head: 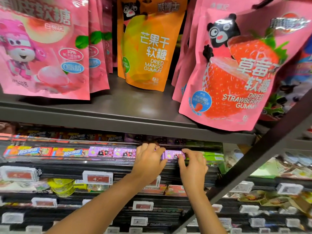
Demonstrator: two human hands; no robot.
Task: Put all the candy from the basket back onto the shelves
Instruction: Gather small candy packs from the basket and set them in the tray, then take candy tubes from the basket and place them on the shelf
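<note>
Up close under the grey shelf edge [118, 122], both hands on one purple candy box [173, 154] in the narrow black rack row [101, 163], left hand [149, 159] and right hand [192, 164] pinching its ends with curled fingers, two more purple boxes [112, 152] just left, two orange boxes [45, 152] beyond.

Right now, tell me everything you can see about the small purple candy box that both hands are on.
The purple candy box is a small flat rectangular pack, glossy like printed card or film, with blurred white lettering and a dark picture on its face. It lies lengthwise at the front of the narrow shelf row, in line with two matching purple boxes to its left and green packs to its right. The left hand covers its left end; the right hand pinches its right end. Its far side is hidden.
</note>
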